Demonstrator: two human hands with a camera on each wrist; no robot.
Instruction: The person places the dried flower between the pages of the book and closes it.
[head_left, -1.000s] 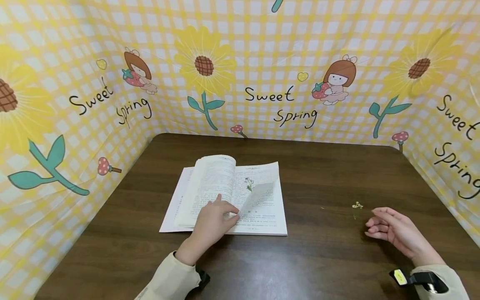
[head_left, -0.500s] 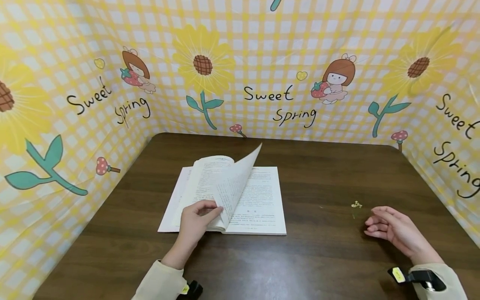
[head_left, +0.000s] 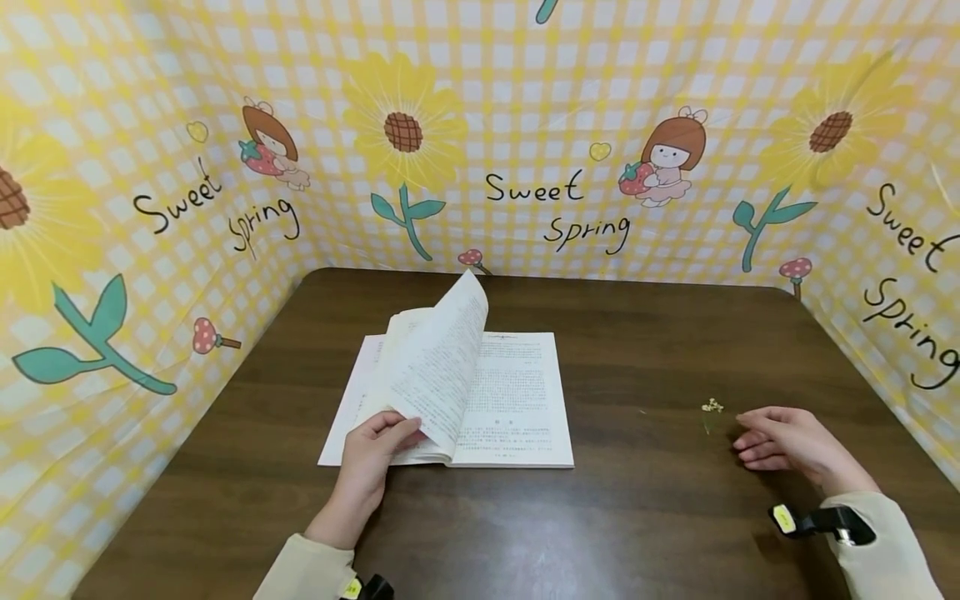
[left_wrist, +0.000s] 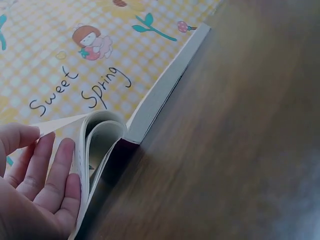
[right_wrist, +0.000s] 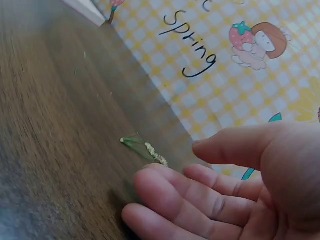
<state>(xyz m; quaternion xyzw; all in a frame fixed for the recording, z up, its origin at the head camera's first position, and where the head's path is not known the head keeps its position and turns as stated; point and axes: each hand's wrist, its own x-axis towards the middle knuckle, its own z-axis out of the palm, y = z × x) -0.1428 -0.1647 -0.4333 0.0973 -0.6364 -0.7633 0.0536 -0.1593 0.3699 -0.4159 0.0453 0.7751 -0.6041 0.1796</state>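
An open book with printed pages lies left of centre on the table. My left hand pinches the lower corner of a lifted page between thumb and fingers. That page stands curled over the left half of the book. In the left wrist view the hand grips the page edge beside other bowed pages. On the right, my right hand rests with loosely curled fingers, holding nothing. Just beyond its fingertips lies a small sprig of pale yellow-white flowers, its green stem clearer in the right wrist view.
The dark brown wooden table stretches between the two hands. A yellow checked cloth with printed flowers and figures walls off its back and sides. Tiny specks lie on the table near the sprig.
My left hand has drawn the page from right to left, lifting it upright. A flower sprig seen on the right page is now hidden. The right hand has barely moved.
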